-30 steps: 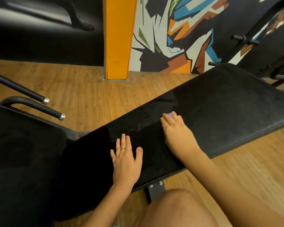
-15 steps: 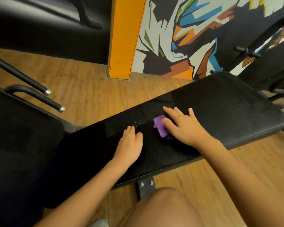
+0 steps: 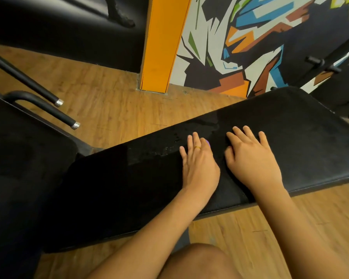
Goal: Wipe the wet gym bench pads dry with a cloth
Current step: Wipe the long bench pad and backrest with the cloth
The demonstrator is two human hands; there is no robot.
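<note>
While left hand (image 3: 199, 166), fingers (image 3: 195, 138) straight, seemingly covers cloth (image 3: 208, 143) | right hand (image 3: 252, 160) flat on bench pad (image 3: 302, 137)

Even indoor light, soft motion blur, wide-angle bending at the edges.

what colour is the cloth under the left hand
Purple; a sliver of the cloth peeks out from under the left hand, head view.
</note>
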